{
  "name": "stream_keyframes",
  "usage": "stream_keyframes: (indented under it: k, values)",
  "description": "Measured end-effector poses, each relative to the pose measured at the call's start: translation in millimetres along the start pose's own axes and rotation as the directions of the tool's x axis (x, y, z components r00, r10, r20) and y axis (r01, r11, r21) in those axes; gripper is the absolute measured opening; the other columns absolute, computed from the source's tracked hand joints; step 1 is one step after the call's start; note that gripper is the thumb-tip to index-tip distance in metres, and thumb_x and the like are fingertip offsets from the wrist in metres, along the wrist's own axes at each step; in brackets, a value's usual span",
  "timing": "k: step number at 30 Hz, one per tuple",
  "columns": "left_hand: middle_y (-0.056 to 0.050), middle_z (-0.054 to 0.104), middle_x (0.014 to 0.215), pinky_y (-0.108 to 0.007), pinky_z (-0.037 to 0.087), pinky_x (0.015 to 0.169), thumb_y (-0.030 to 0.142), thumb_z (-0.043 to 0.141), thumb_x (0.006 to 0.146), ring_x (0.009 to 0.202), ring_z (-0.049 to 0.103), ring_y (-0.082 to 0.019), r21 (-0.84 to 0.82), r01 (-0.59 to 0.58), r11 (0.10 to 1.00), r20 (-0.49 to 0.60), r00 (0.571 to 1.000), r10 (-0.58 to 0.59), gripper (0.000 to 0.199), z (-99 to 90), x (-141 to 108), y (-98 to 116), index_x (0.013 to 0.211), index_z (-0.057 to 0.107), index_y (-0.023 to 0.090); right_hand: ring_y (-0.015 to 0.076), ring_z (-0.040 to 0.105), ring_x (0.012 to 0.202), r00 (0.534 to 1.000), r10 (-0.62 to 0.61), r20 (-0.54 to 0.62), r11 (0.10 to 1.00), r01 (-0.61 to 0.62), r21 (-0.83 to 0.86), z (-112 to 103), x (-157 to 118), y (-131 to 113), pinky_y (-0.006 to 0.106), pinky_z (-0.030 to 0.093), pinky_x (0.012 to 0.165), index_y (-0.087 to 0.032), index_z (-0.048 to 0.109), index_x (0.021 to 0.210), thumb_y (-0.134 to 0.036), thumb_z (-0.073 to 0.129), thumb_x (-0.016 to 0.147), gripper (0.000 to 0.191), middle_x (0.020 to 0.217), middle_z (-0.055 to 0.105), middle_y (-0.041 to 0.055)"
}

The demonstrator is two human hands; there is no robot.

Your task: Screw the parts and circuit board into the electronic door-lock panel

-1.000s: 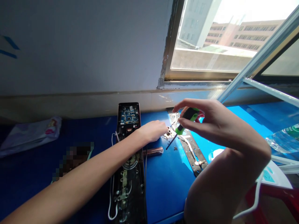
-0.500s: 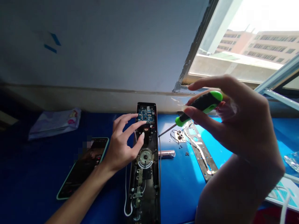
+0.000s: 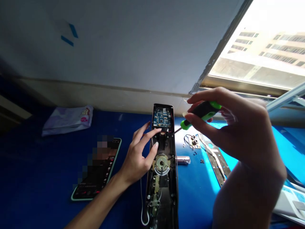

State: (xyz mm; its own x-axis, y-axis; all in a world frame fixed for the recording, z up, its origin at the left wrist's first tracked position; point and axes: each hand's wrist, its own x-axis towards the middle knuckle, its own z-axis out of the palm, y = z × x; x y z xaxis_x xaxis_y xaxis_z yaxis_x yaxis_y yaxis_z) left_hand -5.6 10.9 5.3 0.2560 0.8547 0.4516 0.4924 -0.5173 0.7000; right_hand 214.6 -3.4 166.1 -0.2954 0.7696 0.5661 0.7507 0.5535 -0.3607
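Right hand (image 3: pixel 240 127) clamping screwdriver (image 3: pixel 205 110) at open case (image 3: pixel 168 198); left hand (image 3: pixel 136 159), fingers standing apart, hovering over it; board (image 3: pixel 162 118) sitting inside, loose screws (image 3: pixel 202 161) lying outside, unfitted.

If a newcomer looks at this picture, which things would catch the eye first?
Probably the green-and-black screwdriver in the right grip, its tip by the right edge of the long open case. Next, perhaps the blue circuit board at that case's far end. Then the bright window at the upper right.
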Motion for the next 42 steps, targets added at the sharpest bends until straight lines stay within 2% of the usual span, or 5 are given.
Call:
stream_keyframes:
  k: [10,17,25,34,42]
  values:
    - [-0.004,0.063,0.145,-0.042,0.043,0.12,0.023,0.053,0.102,0.137,0.054,-0.022,-0.106,-0.018,0.994,0.037,0.999,0.022,0.043,0.9,1,-1,0.145,0.055,0.028,0.0164,0.075,0.076,0.99,-0.117,-0.076,0.992,0.113,-0.053,9,4,-2,0.034,0.058,0.067,-0.02,0.074,0.103,-0.03,0.075,0.093,0.015,0.089,0.08,0.0016]
    - [-0.004,0.063,0.145,-0.041,0.043,0.12,0.022,0.055,0.101,0.137,0.055,-0.022,-0.137,-0.014,0.99,0.029,0.999,0.018,0.044,1.8,2,-4,0.145,0.055,0.028,0.0165,0.074,0.075,0.991,-0.106,-0.084,0.993,0.101,-0.061,6,2,-2,0.033,0.054,0.062,-0.021,0.073,0.102,-0.03,0.074,0.093,0.012,0.088,0.079,0.0005]
    - [-0.003,0.063,0.145,-0.043,0.045,0.118,0.025,0.058,0.1,0.132,0.06,-0.024,-0.213,0.031,0.977,0.022,0.999,-0.027,0.048,4.8,0,-6,0.147,0.053,0.031,0.0127,0.062,0.057,0.98,-0.089,-0.176,0.976,0.051,-0.211,10,5,-4,0.031,0.042,0.052,-0.023,0.066,0.078,-0.033,0.081,0.086,0.02,0.066,0.069,-0.0031]
    - [-0.006,0.064,0.144,-0.045,0.046,0.118,0.022,0.063,0.095,0.132,0.061,-0.026,-0.23,-0.009,0.973,0.073,0.997,0.027,0.05,-4.7,4,-8,0.144,0.054,0.029,0.0117,0.038,0.05,0.99,-0.004,-0.143,0.979,-0.025,-0.2,14,4,-24,0.033,0.036,0.052,-0.026,0.059,0.067,-0.05,0.067,0.098,0.04,0.054,0.053,-0.0045]
    - [-0.005,0.066,0.137,-0.047,0.048,0.114,0.021,0.06,0.094,0.128,0.062,-0.026,-0.187,-0.058,0.981,0.145,0.986,0.086,0.05,-15.3,3,-3,0.143,0.056,0.03,0.0111,0.053,0.053,0.999,-0.007,-0.035,0.997,0.004,-0.074,5,-2,-32,0.031,0.042,0.052,-0.024,0.068,0.076,-0.042,0.071,0.096,0.027,0.063,0.068,-0.0025]
